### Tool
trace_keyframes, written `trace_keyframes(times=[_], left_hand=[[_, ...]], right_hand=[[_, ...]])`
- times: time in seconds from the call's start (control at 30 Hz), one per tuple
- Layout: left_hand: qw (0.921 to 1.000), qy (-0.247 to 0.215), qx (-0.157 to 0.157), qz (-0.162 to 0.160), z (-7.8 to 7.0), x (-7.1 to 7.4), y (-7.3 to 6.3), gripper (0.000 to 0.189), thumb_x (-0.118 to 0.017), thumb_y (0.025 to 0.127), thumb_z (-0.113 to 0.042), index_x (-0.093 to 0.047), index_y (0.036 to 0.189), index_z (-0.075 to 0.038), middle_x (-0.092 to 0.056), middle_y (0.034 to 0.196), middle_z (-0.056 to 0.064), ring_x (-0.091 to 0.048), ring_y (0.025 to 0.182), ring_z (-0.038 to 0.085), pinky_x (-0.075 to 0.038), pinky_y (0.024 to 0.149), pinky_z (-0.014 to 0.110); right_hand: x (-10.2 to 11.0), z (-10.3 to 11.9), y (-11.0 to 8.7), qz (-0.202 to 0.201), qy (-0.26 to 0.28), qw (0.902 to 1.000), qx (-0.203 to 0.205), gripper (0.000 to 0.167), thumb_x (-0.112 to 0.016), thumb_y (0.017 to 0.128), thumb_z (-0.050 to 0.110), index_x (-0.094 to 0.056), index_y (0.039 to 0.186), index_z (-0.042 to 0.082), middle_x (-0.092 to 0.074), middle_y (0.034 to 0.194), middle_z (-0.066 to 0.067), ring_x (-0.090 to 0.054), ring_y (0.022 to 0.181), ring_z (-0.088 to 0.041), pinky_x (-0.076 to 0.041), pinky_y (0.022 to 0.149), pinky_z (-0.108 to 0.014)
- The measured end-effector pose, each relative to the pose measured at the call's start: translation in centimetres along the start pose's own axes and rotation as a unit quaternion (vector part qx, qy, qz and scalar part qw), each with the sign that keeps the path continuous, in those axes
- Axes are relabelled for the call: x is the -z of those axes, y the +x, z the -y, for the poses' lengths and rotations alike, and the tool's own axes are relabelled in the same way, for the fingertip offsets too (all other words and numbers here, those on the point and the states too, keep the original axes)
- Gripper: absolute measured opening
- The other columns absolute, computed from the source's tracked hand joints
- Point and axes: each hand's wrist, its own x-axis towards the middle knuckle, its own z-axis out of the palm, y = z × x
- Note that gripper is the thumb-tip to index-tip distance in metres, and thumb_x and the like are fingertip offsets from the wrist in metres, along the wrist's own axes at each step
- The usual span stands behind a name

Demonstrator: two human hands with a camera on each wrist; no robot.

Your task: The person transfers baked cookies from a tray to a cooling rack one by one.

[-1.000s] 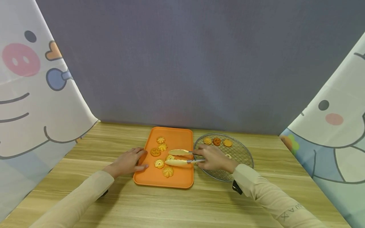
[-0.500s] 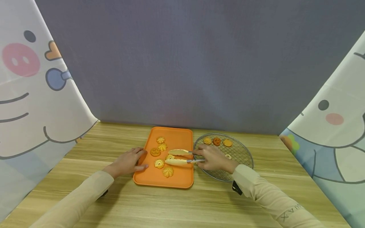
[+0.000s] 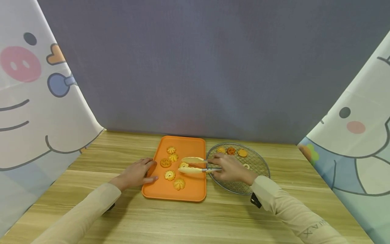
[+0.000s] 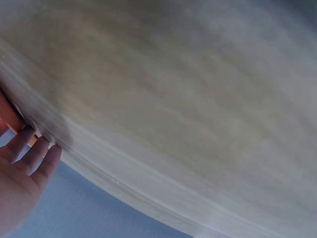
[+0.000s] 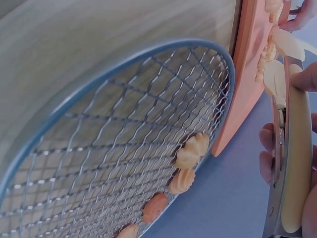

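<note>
My right hand (image 3: 230,168) grips a pair of tongs (image 3: 191,170) with cream-coloured tips. Between those tips, over the orange tray (image 3: 192,191), sits a yellow piped cookie (image 3: 183,165). In the right wrist view the tongs (image 5: 297,163) stretch from the hand toward the tray. My left hand (image 3: 135,173) rests at the tray's left rim, its thumb laid over the edge and its fingers spread; the left wrist view shows straight fingertips touching the rim. Around the tongs on the tray lie several other cookies, among them a round face-patterned cookie (image 3: 166,163) and a flower-shaped cookie (image 3: 179,184).
Right of the tray stands a round wire mesh rack (image 3: 259,166). It bears a swirl cookie (image 3: 221,150), a reddish-brown cookie (image 3: 231,151), a flat yellow cookie (image 3: 242,153) and a ring-shaped cookie (image 3: 246,166). Wooden table (image 3: 146,220) underneath; a grey wall panel (image 3: 195,84) behind.
My right hand and the tongs have shifted slightly right and away from me, and the cookie between the tips has moved with them. The left hand stays at the tray.
</note>
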Motion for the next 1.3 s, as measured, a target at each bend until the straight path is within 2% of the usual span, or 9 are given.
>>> trace_keyframes(times=[0.23, 0.47, 0.57, 0.73, 0.87, 0.93, 1.03, 1.2, 1.3], left_hand=[[1.0, 0.001, -0.003, -0.001, 0.0, 0.0, 0.0, 0.065, -0.057, 0.084, -0.051, -0.052, 0.126, -0.002, -0.048, 0.13, 0.023, -0.047, 0.116, 0.044, -0.04, 0.094, 0.055], [1.0, 0.0, -0.004, -0.002, 0.1, -0.1, 0.0, 0.066, -0.056, 0.084, -0.052, -0.052, 0.126, -0.002, -0.048, 0.13, 0.023, -0.047, 0.117, 0.044, -0.04, 0.094, 0.056], [1.0, 0.001, -0.004, -0.003, 0.1, -0.1, 0.0, 0.066, -0.056, 0.084, -0.052, -0.052, 0.126, -0.002, -0.048, 0.13, 0.022, -0.047, 0.117, 0.044, -0.04, 0.095, 0.055], [1.0, 0.0, -0.007, -0.003, 0.2, -0.2, 0.1, 0.066, -0.056, 0.084, -0.052, -0.052, 0.126, -0.002, -0.048, 0.13, 0.022, -0.047, 0.116, 0.044, -0.04, 0.095, 0.055], [0.9999, 0.002, -0.008, -0.006, 0.3, -0.3, 0.1, 0.066, -0.056, 0.084, -0.053, -0.052, 0.126, -0.002, -0.049, 0.129, 0.022, -0.048, 0.116, 0.043, -0.04, 0.094, 0.054], [0.9999, 0.005, -0.009, -0.009, 0.4, -0.3, 0.1, 0.067, -0.056, 0.084, -0.053, -0.052, 0.126, -0.002, -0.049, 0.129, 0.022, -0.049, 0.115, 0.042, -0.042, 0.093, 0.054], [0.9999, 0.007, -0.008, -0.011, 0.4, -0.3, 0.0, 0.067, -0.056, 0.084, -0.053, -0.052, 0.127, -0.002, -0.05, 0.128, 0.021, -0.049, 0.115, 0.041, -0.043, 0.092, 0.053], [1.0, 0.004, -0.005, -0.007, 0.3, -0.2, 0.0, 0.066, -0.055, 0.084, -0.053, -0.051, 0.127, -0.003, -0.05, 0.128, 0.021, -0.049, 0.116, 0.041, -0.043, 0.092, 0.053], [1.0, 0.003, -0.005, -0.007, 0.3, -0.2, 0.0, 0.066, -0.056, 0.084, -0.053, -0.051, 0.126, -0.002, -0.05, 0.128, 0.02, -0.049, 0.116, 0.041, -0.042, 0.093, 0.053]], right_hand=[[0.5, -0.5, -0.7, 0.003, -0.008, 0.9998, -0.019, 0.047, -0.068, 0.075, 0.024, -0.062, 0.119, 0.009, -0.062, 0.097, -0.007, -0.043, 0.058, -0.006, -0.032, 0.044, -0.015], [1.0, -1.2, -1.9, 0.003, -0.008, 0.9988, -0.047, 0.045, -0.069, 0.076, 0.025, -0.063, 0.118, 0.01, -0.062, 0.106, -0.01, -0.053, 0.07, -0.011, -0.035, 0.048, -0.016], [1.0, -1.7, -2.6, 0.007, -0.004, 0.998, -0.063, 0.045, -0.069, 0.076, 0.024, -0.063, 0.118, 0.009, -0.061, 0.102, -0.008, -0.05, 0.065, -0.011, -0.035, 0.046, -0.018], [1.3, -2.5, -3.7, 0.002, -0.005, 0.9966, -0.082, 0.047, -0.069, 0.076, 0.024, -0.061, 0.12, 0.009, -0.061, 0.109, -0.015, -0.055, 0.067, -0.015, -0.039, 0.048, -0.021], [1.7, -3.1, -4.6, -0.004, 0.003, 0.9955, -0.094, 0.047, -0.068, 0.076, 0.023, -0.061, 0.12, 0.007, -0.062, 0.104, -0.015, -0.05, 0.059, -0.011, -0.035, 0.046, -0.022], [1.9, -3.5, -5.0, -0.013, -0.007, 0.9951, -0.098, 0.046, -0.068, 0.076, 0.023, -0.062, 0.119, 0.007, -0.062, 0.106, -0.017, -0.055, 0.062, -0.014, -0.037, 0.047, -0.022], [2.1, -4.0, -5.8, -0.021, -0.014, 0.9942, -0.104, 0.046, -0.069, 0.075, 0.021, -0.062, 0.118, 0.007, -0.062, 0.101, -0.014, -0.053, 0.062, -0.013, -0.037, 0.047, -0.023], [2.3, -4.9, -7.1, -0.023, 0.001, 0.9924, -0.121, 0.048, -0.07, 0.075, 0.018, -0.06, 0.12, 0.005, -0.06, 0.094, -0.008, -0.038, 0.054, -0.002, -0.033, 0.046, -0.019], [2.4, -5.4, -7.9, -0.025, 0.008, 0.9917, -0.126, 0.047, -0.07, 0.075, 0.017, -0.06, 0.12, 0.003, -0.06, 0.098, -0.011, -0.037, 0.052, 0.002, -0.033, 0.047, -0.018]])
